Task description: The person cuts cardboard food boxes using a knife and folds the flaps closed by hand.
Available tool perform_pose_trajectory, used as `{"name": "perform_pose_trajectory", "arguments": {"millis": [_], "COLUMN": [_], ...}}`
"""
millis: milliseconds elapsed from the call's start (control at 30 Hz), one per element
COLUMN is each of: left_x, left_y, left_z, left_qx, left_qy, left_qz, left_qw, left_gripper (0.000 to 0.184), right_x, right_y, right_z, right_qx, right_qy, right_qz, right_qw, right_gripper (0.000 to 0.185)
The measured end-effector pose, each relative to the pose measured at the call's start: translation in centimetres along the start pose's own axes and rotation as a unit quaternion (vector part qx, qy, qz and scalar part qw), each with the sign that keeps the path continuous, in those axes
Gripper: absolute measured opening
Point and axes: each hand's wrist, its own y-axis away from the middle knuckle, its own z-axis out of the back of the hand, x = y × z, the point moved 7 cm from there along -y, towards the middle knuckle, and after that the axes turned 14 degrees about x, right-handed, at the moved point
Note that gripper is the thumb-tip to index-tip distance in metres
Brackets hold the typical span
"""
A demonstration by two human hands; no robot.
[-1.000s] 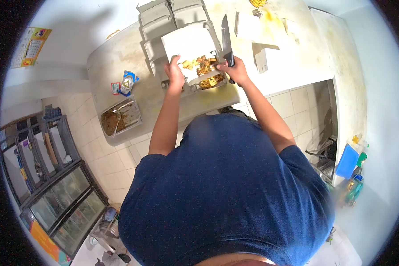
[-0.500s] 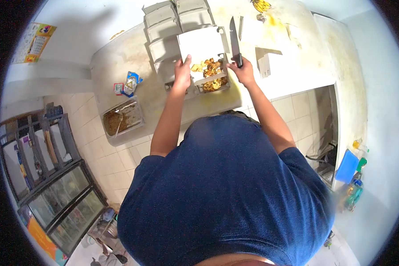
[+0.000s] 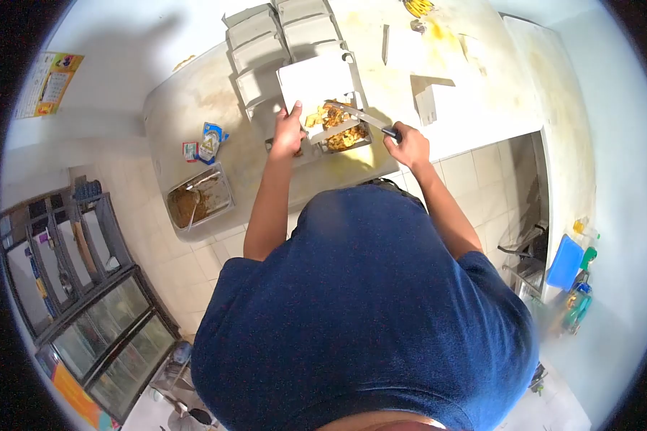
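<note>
My left hand (image 3: 288,132) grips the left edge of a white cutting board (image 3: 316,82), its thumb on top. In my right hand (image 3: 409,146) is a kitchen knife (image 3: 369,120) by its black handle, the blade pointing left across the board. Browned, yellowish food pieces (image 3: 315,116) lie on the board near the blade tip. Just below the board's near edge, more of the same food fills an open box (image 3: 366,142); the board hides part of it. I cannot make out whether the blade touches the food.
Several open cardboard boxes (image 3: 255,50) stand in two rows behind the board. Left on the counter are a blue packet (image 3: 210,142), a small red packet (image 3: 190,151) and a metal tray (image 3: 226,199) with brown sauce and a utensil. Bananas (image 3: 418,7) lie at the back.
The knife has swung from pointing away from me to lying leftward over the food on the board. My right hand has turned and come slightly nearer; my left still holds the board.
</note>
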Motion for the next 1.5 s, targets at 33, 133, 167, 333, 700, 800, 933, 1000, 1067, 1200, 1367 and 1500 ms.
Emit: {"name": "perform_pose_trajectory", "arguments": {"millis": [33,133,167,333,700,800,933,1000,1067,1200,1367,1500], "left_x": [-0.1,0.8,1.3,1.2,0.8,0.6,1.0,1.0,0.8,1.5,1.9,2.2], "left_y": [0.2,-1.2,-1.6,-1.8,-1.9,-1.5,-2.3,-2.6,-2.4,-2.1,-1.5,-1.5], "left_z": [-0.1,0.5,0.8,0.6,-0.7,-1.6,-1.6,-1.8,-1.9,-1.5,-1.4,-1.3], "left_qx": [-0.006,0.06,0.071,0.146,0.127,0.123,0.102,0.128,0.132,0.109,0.121,0.11], "left_qy": [-0.001,0.039,0.046,0.069,0.051,0.055,0.087,0.078,0.064,0.029,0.059,0.083], "left_qz": [0.009,0.017,0.034,0.09,0.053,0.058,0.018,-0.021,-0.066,-0.157,-0.19,-0.201], "left_qw": [1.0,0.997,0.996,0.983,0.989,0.989,0.991,0.988,0.987,0.981,0.972,0.97], "left_gripper": [0.042,0.045,0.045,0.048,0.051,0.051,0.05,0.047,0.041,0.032,0.027,0.025], "right_x": [0.1,0.3,0.2,0.1,3.4,4.6,5.2,4.8,3.8,3.4,1.1,1.0], "right_y": [0.0,0.0,-0.2,-0.5,-0.3,-0.9,-1.0,-0.9,-0.6,1.5,1.7,1.3], "right_z": [0.3,0.9,0.9,0.1,2.5,2.0,1.0,0.7,0.4,3.2,4.3,3.6], "right_qx": [-0.009,0.009,0.012,0.001,0.0,-0.018,0.023,0.032,0.022,0.028,0.007,0.019], "right_qy": [0.017,0.034,0.03,0.036,0.054,0.06,0.095,0.106,0.103,0.083,0.07,0.055], "right_qz": [-0.002,-0.019,-0.02,0.018,0.065,0.077,0.06,0.057,0.066,0.031,-0.017,-0.05], "right_qw": [1.0,0.999,0.999,0.999,0.996,0.995,0.993,0.992,0.992,0.996,0.997,0.997], "right_gripper": [0.035,0.034,0.033,0.032,0.029,0.028,0.029,0.028,0.027,0.027,0.028,0.029]}}
